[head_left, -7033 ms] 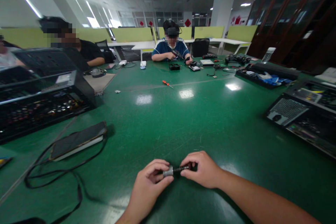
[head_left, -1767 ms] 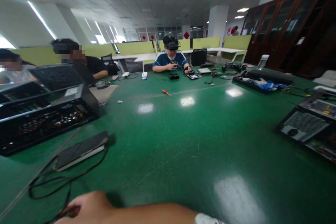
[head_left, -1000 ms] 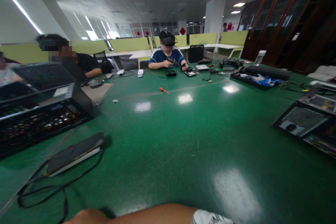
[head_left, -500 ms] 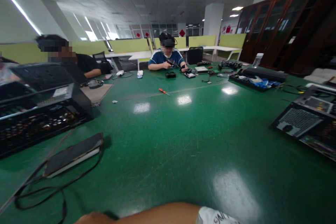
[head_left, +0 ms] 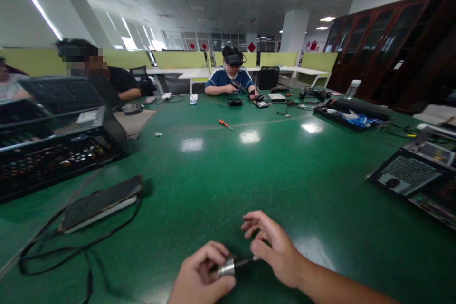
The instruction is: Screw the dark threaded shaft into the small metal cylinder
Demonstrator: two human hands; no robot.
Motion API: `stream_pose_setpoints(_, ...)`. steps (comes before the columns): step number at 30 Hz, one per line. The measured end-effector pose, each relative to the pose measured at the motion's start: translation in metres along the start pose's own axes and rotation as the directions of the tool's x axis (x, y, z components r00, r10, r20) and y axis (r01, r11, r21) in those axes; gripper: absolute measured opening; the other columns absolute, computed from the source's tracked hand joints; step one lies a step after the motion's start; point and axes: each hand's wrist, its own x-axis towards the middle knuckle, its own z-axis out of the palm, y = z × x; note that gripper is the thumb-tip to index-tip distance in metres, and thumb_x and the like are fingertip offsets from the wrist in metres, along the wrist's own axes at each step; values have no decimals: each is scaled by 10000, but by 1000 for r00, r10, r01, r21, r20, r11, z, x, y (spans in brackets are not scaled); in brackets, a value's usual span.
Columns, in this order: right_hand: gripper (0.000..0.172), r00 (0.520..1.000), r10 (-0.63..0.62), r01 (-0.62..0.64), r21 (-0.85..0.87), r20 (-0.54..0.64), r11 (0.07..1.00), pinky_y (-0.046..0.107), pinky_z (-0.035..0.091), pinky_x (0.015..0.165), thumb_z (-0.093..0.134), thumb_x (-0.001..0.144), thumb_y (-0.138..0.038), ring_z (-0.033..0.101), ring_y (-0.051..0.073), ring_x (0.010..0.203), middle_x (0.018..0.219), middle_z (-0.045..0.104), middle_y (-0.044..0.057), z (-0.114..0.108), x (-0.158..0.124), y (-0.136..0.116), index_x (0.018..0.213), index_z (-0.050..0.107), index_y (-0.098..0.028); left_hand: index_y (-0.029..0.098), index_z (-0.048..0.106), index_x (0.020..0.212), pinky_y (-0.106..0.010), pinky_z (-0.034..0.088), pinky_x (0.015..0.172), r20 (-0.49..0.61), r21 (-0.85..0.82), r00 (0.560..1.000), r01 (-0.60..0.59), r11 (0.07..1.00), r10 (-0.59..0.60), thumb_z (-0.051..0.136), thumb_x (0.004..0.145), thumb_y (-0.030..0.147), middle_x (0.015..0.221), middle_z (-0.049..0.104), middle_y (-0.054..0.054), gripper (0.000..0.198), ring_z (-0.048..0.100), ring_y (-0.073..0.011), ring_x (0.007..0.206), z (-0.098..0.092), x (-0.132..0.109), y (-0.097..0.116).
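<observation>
L hand [head_left: 204, 275] pinches metal cyl. [head_left: 227, 267] toward surface's [head_left: 213, 175] near edge; R hand [head_left: 276, 249] half-open, no grip seen; best steady cyl. w/ L.

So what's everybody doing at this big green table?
Someone's left hand is gripping a small silver metal piece, with a dark rod sticking out of it. Their right hand is open by the rod's far end; I can't tell if it's touching. Across the green table, a person in a blue shirt is holding a dark tool. An orange-handled screwdriver lies between them.
</observation>
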Motion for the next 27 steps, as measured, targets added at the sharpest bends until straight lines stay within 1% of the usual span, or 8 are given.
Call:
stream_pose_setpoints(2, 583, 1000, -25, 23, -135, -8, 991, 323, 486, 781, 726, 761, -363, 598, 223, 1003, 1155, 623, 102, -8, -3, 3, 1287, 514, -226, 169, 633, 649, -260, 499, 711, -1, -47, 1000, -4, 999, 4, 913, 538, 271, 807, 644, -49, 318, 621, -195, 776, 17, 18, -2)
stream_pose_setpoints(3, 616, 1000, -24, 25, -206, 4, 978, 329, 486, 799, 752, 727, -317, 605, 225, 1001, 1148, 633, 91, -9, -4, 4, 1291, 517, -238, 168, 638, 668, -258, 498, 728, -8, -58, 1000, -5, 998, 4, 910, 548, 255, 810, 641, -47, 310, 620, -193, 789, 20, 23, -2)
stream_pose_setpoints(6, 686, 999, -11, 27, -341, 50, 940, 327, 484, 820, 769, 675, -231, 628, 212, 966, 1100, 667, 55, -8, -6, 8, 1309, 509, -265, 166, 638, 688, -248, 497, 709, -7, -70, 1000, -13, 997, 13, 897, 574, 231, 843, 637, -52, 290, 615, -197, 813, 14, 26, -2)
stream_pose_setpoints(9, 692, 999, -5, 24, -380, 51, 924, 311, 477, 803, 758, 671, -206, 638, 191, 918, 1067, 683, 35, -6, -5, 10, 1310, 502, -268, 164, 637, 695, -233, 492, 696, 5, -50, 1000, -16, 999, 16, 885, 597, 211, 867, 635, -54, 270, 608, -192, 826, 4, 21, -2)
stream_pose_setpoints(11, 638, 999, 2, 12, -388, 37, 922, 296, 474, 769, 750, 673, -194, 640, 180, 869, 1020, 692, 26, -6, -3, 10, 1271, 536, -260, 162, 636, 705, -231, 494, 699, 22, -44, 1000, -5, 999, 6, 877, 611, 200, 880, 631, -55, 261, 604, -188, 830, 2, 19, -2)
stream_pose_setpoints(14, 510, 1000, 11, -2, -385, 19, 923, 279, 470, 728, 734, 686, -176, 636, 163, 791, 927, 701, 12, -6, 0, 9, 1176, 607, -239, 158, 633, 724, -236, 503, 685, 64, -49, 998, 13, 999, -10, 869, 624, 194, 894, 623, -57, 259, 599, -180, 809, 5, 18, -3)
stream_pose_setpoints(18, 327, 1000, -6, 16, -407, 27, 913, 261, 464, 704, 732, 697, -173, 631, 155, 760, 862, 693, 9, -5, 1, 6, 1017, 681, -217, 159, 632, 740, -244, 510, 696, 87, -32, 996, 8, 999, -5, 851, 651, 181, 905, 615, -57, 237, 599, -178, 811, 7, 18, -4)
stream_pose_setpoints(27, 190, 994, -52, 90, -479, 92, 873, 254, 437, 694, 723, 735, -194, 626, 151, 757, 833, 688, 9, 0, 2, 4, 925, 709, -207, 161, 629, 746, -256, 507, 699, 105, 21, 994, 5, 1000, -7, 830, 674, 183, 928, 615, -75, 214, 607, -206, 866, 7, 17, -2)
